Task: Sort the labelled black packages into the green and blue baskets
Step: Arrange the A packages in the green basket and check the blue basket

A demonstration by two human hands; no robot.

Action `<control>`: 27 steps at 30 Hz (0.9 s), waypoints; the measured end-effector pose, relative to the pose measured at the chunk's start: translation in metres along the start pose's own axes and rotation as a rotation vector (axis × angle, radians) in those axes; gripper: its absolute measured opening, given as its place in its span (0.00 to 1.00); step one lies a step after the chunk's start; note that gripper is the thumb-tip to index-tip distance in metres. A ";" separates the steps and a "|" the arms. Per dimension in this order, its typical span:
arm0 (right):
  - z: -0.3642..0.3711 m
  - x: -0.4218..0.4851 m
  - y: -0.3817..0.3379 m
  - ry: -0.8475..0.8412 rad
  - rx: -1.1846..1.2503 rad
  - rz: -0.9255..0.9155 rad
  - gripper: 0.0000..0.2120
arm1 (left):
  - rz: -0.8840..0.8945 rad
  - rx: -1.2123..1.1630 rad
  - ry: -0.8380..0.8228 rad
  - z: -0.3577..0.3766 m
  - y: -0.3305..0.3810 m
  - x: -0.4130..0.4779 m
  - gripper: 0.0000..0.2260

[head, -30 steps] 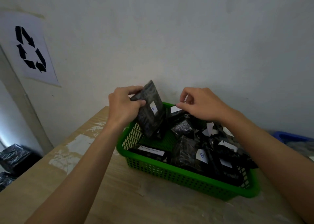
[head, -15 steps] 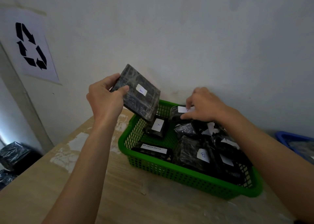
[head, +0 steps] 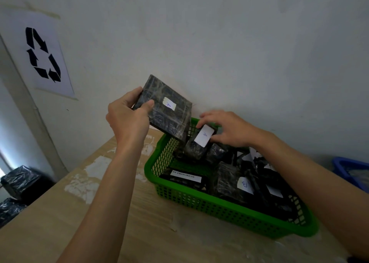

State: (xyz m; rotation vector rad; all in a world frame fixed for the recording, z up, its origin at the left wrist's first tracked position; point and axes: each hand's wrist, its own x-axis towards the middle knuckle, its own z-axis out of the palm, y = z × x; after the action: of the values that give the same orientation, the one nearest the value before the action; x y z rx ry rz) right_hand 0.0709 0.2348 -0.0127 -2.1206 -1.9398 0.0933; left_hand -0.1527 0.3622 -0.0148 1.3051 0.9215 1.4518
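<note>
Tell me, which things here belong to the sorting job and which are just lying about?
Job: left hand gripping the large A package; right hand pinching the small A package; green basket holding a B package and others; blue basket at the far right.
Lying about: recycling sign on the wall; wrapped black bundles low at the left; wooden table.

left hand [head: 127, 119] holds package [head: 166, 121] aloft; right hand [head: 229, 130] seemingly grips second package [head: 196, 149]
</note>
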 end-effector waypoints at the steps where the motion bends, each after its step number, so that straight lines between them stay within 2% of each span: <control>1: 0.002 0.005 -0.004 -0.038 -0.148 0.018 0.26 | 0.000 -0.003 0.004 0.000 -0.001 0.000 0.21; 3: -0.001 0.011 -0.011 -0.020 -0.309 0.040 0.27 | -0.009 -0.006 0.000 0.000 -0.003 0.000 0.21; 6: -0.013 0.001 -0.021 0.021 0.001 0.019 0.12 | -0.046 -0.026 -0.005 0.003 -0.010 -0.003 0.21; 9: -0.013 -0.017 -0.040 -0.166 0.096 -0.052 0.05 | -0.111 -0.053 -0.011 0.009 -0.020 -0.004 0.20; 10: -0.008 -0.020 -0.049 -0.269 0.082 -0.062 0.09 | -0.127 -0.057 -0.022 0.011 -0.024 -0.005 0.20; 12: 0.011 -0.022 -0.063 -0.480 -0.047 -0.026 0.25 | -0.148 -0.055 -0.054 0.017 -0.029 -0.007 0.20; 14: 0.033 -0.021 -0.069 -0.586 -0.200 0.031 0.33 | -0.173 -0.062 -0.092 0.023 -0.033 -0.011 0.20; 17: 0.047 -0.020 -0.066 -0.519 -0.240 -0.010 0.28 | -0.183 -0.051 -0.153 0.029 -0.037 -0.019 0.18; 20: 0.030 -0.025 -0.053 -0.430 0.039 -0.043 0.09 | -0.172 0.000 -0.193 0.030 -0.039 -0.020 0.17; 21: 0.024 -0.028 -0.049 -0.409 0.197 -0.012 0.07 | -0.175 0.021 -0.197 0.029 -0.041 -0.018 0.16; 23: 0.018 -0.035 -0.044 -0.414 0.467 0.059 0.07 | -0.181 0.059 -0.212 0.027 -0.043 -0.015 0.15; 27: 0.018 -0.041 -0.040 -0.246 0.540 0.164 0.16 | -0.125 0.175 -0.293 0.022 -0.038 -0.013 0.16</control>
State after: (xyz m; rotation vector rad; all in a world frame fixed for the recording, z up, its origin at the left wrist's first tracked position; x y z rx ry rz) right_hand 0.0238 0.1998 -0.0260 -1.9495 -1.6054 0.8437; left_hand -0.1252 0.3586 -0.0515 1.5139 0.9299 1.0679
